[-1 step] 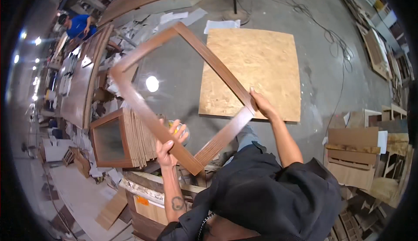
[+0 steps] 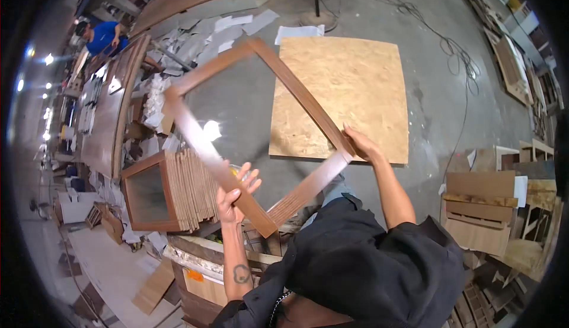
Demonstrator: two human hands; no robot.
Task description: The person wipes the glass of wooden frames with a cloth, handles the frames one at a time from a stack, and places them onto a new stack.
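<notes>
The brown wooden frame [image 2: 300,96] is up in the air, tilted over the grey floor [image 2: 428,132], right hand [image 2: 363,146] gripping near one corner, left hand [image 2: 232,203] holding one side, fingers spread. Past it lies a pale board [image 2: 349,85]; leftward, stacked frames [image 2: 192,194] and, farther, someone in blue [image 2: 104,37].

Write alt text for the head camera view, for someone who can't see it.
A person's left hand and right hand hold a brown wooden rectangular frame, the right at one corner. Beyond is a pale plywood panel; a stack of frames stands at left, and a co-worker in blue is at upper left.
</notes>
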